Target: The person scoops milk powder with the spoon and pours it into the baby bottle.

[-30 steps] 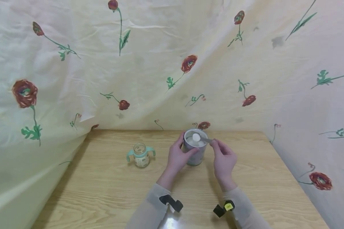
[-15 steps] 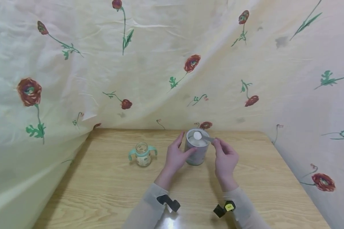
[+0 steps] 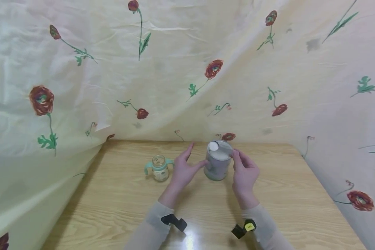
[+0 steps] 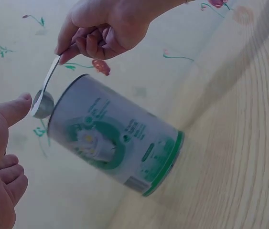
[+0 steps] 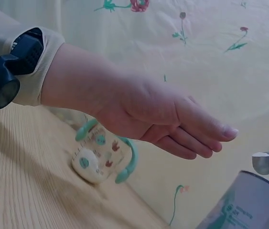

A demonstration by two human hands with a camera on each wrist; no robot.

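My right hand [image 3: 245,173] pinches the handle of a measuring scoop [image 3: 214,146] between thumb and fingers. White powder fills the scoop's bowl, which is held level right over the rim of a tall can [image 3: 218,168]. In the left wrist view the can [image 4: 120,138] shows a green and white label, and the scoop [image 4: 42,106] is beside its rim. Away from the can's left side, my left hand [image 3: 182,173] has its fingers extended and grips nothing. Its fingers [image 5: 199,126] point towards the scoop in the right wrist view.
A small glass baby bottle [image 3: 160,173] with two mint-green handles stands without a cap left of my left hand. The wooden tabletop [image 3: 112,208] ends at a flower-printed cloth [image 3: 175,69] behind and on both sides.
My left hand has let go of the can and moved left, towards the baby bottle. My right hand still holds the filled scoop over the can. The head view has shifted slightly.
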